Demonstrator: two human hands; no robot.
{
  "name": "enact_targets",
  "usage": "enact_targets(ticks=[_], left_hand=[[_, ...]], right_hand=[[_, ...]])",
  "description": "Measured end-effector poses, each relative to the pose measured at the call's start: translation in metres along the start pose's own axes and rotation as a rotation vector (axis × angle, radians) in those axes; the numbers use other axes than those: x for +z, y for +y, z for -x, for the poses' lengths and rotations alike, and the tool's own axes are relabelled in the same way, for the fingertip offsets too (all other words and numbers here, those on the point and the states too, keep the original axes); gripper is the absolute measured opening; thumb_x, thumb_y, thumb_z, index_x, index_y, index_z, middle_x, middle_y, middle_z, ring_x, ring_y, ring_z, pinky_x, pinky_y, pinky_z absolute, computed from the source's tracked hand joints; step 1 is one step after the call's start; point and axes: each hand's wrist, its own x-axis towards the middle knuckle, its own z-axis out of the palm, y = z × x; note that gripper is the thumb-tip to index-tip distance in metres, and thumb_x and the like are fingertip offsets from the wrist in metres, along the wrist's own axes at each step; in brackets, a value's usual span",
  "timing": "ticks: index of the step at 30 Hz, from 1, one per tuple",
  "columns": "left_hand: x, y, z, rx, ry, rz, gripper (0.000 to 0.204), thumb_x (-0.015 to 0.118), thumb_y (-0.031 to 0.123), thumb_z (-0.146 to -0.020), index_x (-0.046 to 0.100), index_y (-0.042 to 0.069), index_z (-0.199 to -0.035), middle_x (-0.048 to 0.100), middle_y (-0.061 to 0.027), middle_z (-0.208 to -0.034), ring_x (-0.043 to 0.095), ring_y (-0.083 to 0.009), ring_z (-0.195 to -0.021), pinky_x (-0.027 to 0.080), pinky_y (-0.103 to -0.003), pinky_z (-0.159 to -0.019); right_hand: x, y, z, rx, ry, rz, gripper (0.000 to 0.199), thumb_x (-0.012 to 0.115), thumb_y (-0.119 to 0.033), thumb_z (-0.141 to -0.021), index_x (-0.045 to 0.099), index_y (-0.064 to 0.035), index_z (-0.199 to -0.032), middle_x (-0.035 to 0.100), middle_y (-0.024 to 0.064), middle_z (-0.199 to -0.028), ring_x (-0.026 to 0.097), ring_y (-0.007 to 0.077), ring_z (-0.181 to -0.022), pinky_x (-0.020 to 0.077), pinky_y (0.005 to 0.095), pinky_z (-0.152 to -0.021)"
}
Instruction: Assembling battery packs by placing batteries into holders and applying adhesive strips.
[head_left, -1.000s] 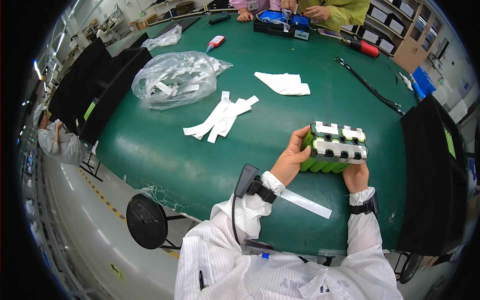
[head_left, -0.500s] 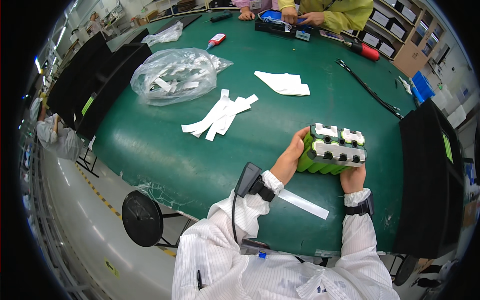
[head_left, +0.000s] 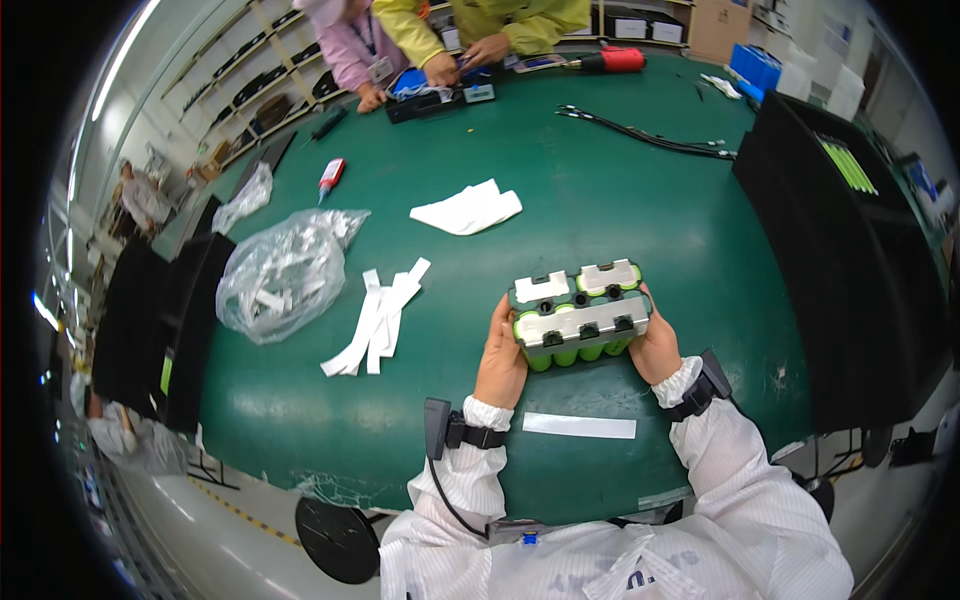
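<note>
Between both palms I hold a battery pack [head_left: 580, 318] of green cylindrical cells in a dark frame, with metal strips and white patches across its top. My left hand [head_left: 501, 358] grips its left end and my right hand [head_left: 655, 343] its right end. Whether its underside touches the table cannot be made out. A single white strip [head_left: 579, 426] lies flat between my forearms, nearer to me than the pack. Left of my left hand, several more white strips [head_left: 372, 322] overlap in a loose pile.
A clear bag [head_left: 283, 275] of white pieces lies left on the green table [head_left: 640, 215]. Beyond are a white folded sheet [head_left: 467, 208], a red-and-white bottle [head_left: 331, 177], black cables [head_left: 650, 136] and a red heat gun [head_left: 618, 61]. Black bins [head_left: 830, 270] flank me. Two co-workers' hands [head_left: 441, 69] work opposite.
My view has turned, so the table's things appear shifted left and rotated. Both hands still grip the pack. The single strip's left end, hidden before by my left wrist, now shows.
</note>
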Motion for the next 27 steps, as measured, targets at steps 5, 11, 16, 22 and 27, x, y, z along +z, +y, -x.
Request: enact_targets(ticks=[5, 11, 16, 22, 27], left_hand=[[-0.002, -0.002, 0.005, 0.078, -0.006, 0.033, 0.078, 0.059, 0.036, -0.080, 0.010, 0.011, -0.137, 0.031, -0.0074, -0.132, 0.033, -0.0232, -0.121, 0.028, -0.038, -0.100], [0.016, -0.001, 0.009, 0.205, 0.106, -0.372, 0.101, 0.073, 0.000, -0.062, 0.006, 0.014, -0.136, 0.025, -0.0110, -0.130, 0.039, -0.0236, -0.115, 0.044, -0.037, -0.090], [0.021, 0.000, 0.008, 0.226, 0.092, -0.417, 0.097, 0.069, -0.002, -0.065, 0.006, 0.013, -0.137, 0.026, -0.0102, -0.131, 0.041, -0.0224, -0.114, 0.043, -0.035, -0.089], [0.013, 0.002, 0.011, 0.246, 0.010, -0.215, 0.094, 0.067, 0.001, -0.069, 0.004, 0.011, -0.138, 0.032, -0.0096, -0.128, 0.041, -0.0212, -0.113, 0.038, -0.034, -0.091], [0.018, -0.003, 0.011, 0.254, 0.103, -0.344, 0.093, 0.066, 0.000, -0.069, 0.005, 0.011, -0.138, 0.033, -0.0093, -0.127, 0.041, -0.0197, -0.112, 0.036, -0.033, -0.093]], right_hand=[[0.006, -0.029, -0.013, 0.117, 0.049, -0.309, 0.062, 0.045, -0.029, -0.084, 0.018, -0.0052, -0.135, 0.028, 0.0113, -0.134, 0.025, 0.0210, -0.125, 0.0165, 0.0336, -0.104], [0.011, -0.028, -0.011, -0.012, -0.039, 0.104, 0.083, 0.064, -0.011, -0.069, 0.016, -0.0048, -0.136, 0.027, 0.0124, -0.135, 0.025, 0.0215, -0.126, 0.0159, 0.0336, -0.104], [0.017, -0.023, -0.010, -0.052, 0.036, 0.136, 0.086, 0.069, -0.009, -0.067, 0.017, -0.0048, -0.136, 0.032, 0.0106, -0.131, 0.032, 0.0206, -0.121, 0.0237, 0.0333, -0.101], [0.013, -0.024, -0.012, -0.045, -0.013, 0.117, 0.088, 0.070, -0.009, -0.067, 0.016, -0.0061, -0.136, 0.032, 0.0105, -0.131, 0.030, 0.0201, -0.122, 0.0237, 0.0332, -0.102], [0.019, -0.023, -0.012, -0.057, 0.026, 0.092, 0.087, 0.070, -0.007, -0.066, 0.017, -0.0067, -0.135, 0.031, 0.0102, -0.131, 0.030, 0.0199, -0.123, 0.0240, 0.0331, -0.102]])
